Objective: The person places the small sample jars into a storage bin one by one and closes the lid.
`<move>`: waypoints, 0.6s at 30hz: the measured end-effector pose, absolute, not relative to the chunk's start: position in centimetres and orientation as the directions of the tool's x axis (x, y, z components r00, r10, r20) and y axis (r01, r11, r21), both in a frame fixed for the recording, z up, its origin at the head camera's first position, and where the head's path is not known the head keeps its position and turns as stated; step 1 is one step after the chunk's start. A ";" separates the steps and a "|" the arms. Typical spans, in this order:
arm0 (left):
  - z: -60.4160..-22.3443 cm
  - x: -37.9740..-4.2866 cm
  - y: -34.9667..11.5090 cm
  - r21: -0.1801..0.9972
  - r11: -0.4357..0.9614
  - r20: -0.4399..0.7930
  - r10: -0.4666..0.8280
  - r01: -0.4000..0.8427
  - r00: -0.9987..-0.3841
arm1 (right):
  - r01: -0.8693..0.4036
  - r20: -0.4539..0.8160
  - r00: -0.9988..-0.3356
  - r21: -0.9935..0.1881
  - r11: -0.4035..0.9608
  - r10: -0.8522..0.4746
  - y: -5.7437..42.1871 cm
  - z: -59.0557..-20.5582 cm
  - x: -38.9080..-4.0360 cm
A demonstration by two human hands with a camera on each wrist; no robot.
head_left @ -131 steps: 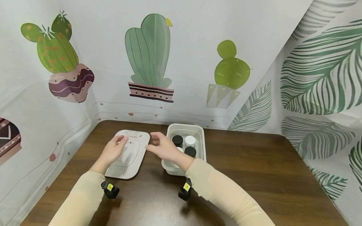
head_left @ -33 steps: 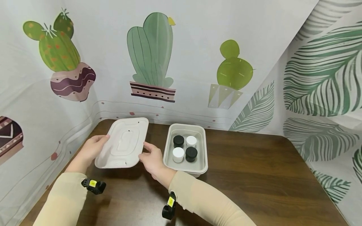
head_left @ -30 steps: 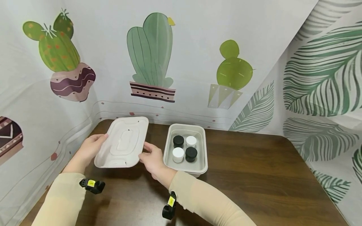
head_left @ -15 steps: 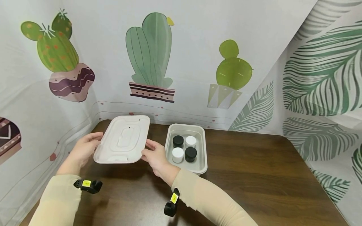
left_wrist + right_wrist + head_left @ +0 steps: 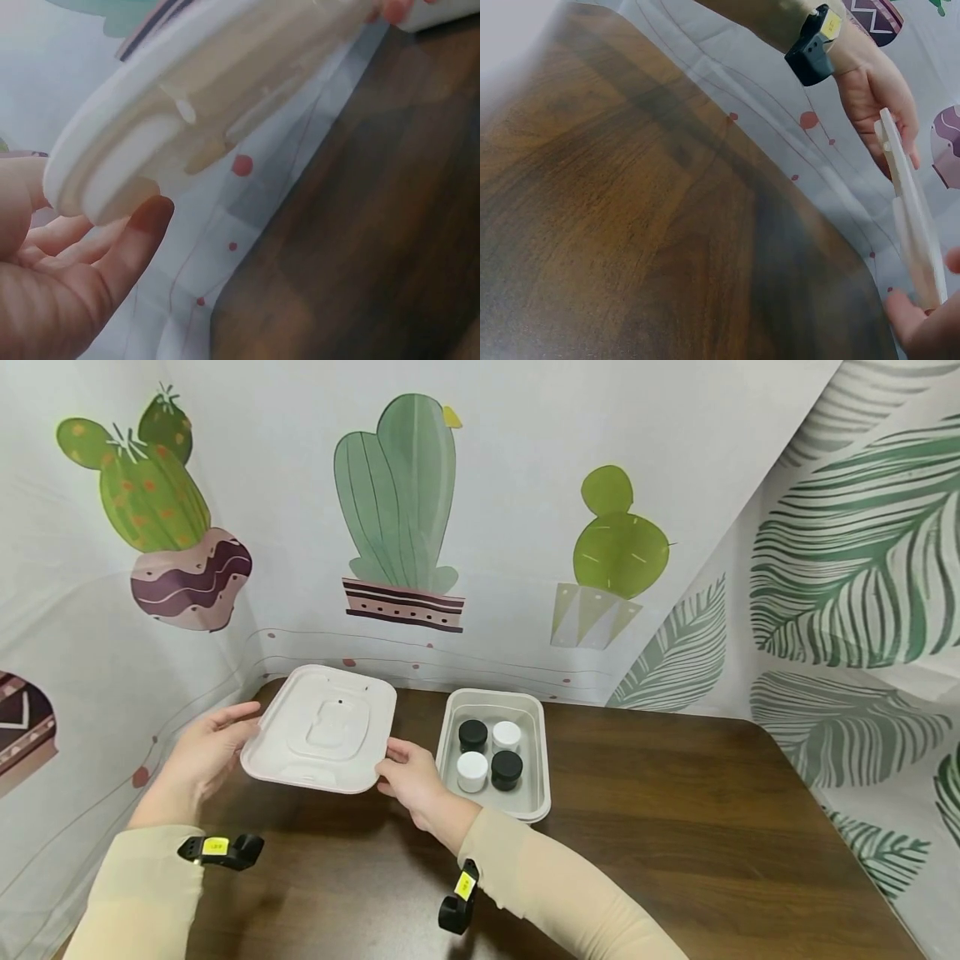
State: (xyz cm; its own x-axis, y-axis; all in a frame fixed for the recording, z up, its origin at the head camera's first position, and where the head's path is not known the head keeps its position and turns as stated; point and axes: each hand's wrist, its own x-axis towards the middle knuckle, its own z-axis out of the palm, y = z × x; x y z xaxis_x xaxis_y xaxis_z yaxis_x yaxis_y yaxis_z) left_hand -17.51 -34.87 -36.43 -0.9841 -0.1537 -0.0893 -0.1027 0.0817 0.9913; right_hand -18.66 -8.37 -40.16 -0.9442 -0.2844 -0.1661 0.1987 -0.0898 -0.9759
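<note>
A white plastic lid is held tilted above the left of the table. My right hand pinches its right edge; in the right wrist view that hand shows only partly, at the lower right. At the opposite edge, my left hand has its fingers extended and spread, touching the lid. The left wrist view shows the left thumb against the underside of the lid, with other fingers partly hidden behind it. Right of the lid stands an uncovered grey-white container.
Inside the container stand two black-capped jars and two white-capped jars. The brown wooden table extends to the right and front. Behind it hangs a cloth printed with cacti and leaves.
The lid, lying on the table at first, has been lifted and turned. Over the last second my left hand moves left and its fingers loosen; my right hand keeps its hold.
</note>
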 end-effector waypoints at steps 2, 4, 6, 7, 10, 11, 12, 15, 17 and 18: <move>-36.1 -17.5 -34.7 0.983 0.151 -0.080 -0.173 -0.107 -0.982 | 0.199 -0.176 -0.938 -0.979 -0.047 -0.300 -8.3 -40.1 -18.6; -35.8 -17.5 -34.4 0.971 0.212 -0.073 -0.191 -0.113 -0.979 | 0.191 -0.182 -0.937 -0.982 0.002 -0.299 -8.4 -40.0 -18.5; -35.5 -17.5 -34.0 0.959 0.260 -0.061 -0.204 -0.114 -0.977 | 0.164 -0.174 -0.941 -0.985 0.058 -0.291 -8.4 -39.8 -18.4; -35.3 -17.5 -33.8 0.952 0.285 -0.051 -0.208 -0.111 -0.977 | 0.147 -0.167 -0.944 -0.985 0.091 -0.285 -8.4 -39.7 -18.4; -34.7 -17.5 -33.2 0.955 0.287 -0.016 -0.209 -0.077 -0.978 | 0.106 -0.148 -0.950 -0.981 0.165 -0.273 -8.6 -39.1 -18.4; -34.5 -17.5 -33.0 0.956 0.288 0.003 -0.209 -0.058 -0.978 | 0.094 -0.142 -0.949 -0.979 0.179 -0.281 -8.6 -38.9 -18.5; -34.3 -17.5 -32.7 0.953 0.301 0.025 -0.211 -0.041 -0.977 | 0.084 -0.137 -0.947 -0.979 0.187 -0.291 -8.7 -38.7 -18.5; -33.9 -17.5 -31.9 0.937 0.349 0.096 -0.215 0.016 -0.972 | 0.058 -0.122 -0.930 -0.980 0.188 -0.346 -8.8 -37.9 -18.9; -33.8 -17.4 -31.3 0.927 0.374 0.127 -0.217 0.038 -0.968 | 0.043 -0.111 -0.913 -0.983 0.178 -0.392 -8.9 -37.4 -19.0; -33.7 -17.4 -31.0 0.921 0.386 0.137 -0.217 0.044 -0.966 | 0.039 -0.110 -0.906 -0.984 0.176 -0.409 -9.0 -37.1 -19.1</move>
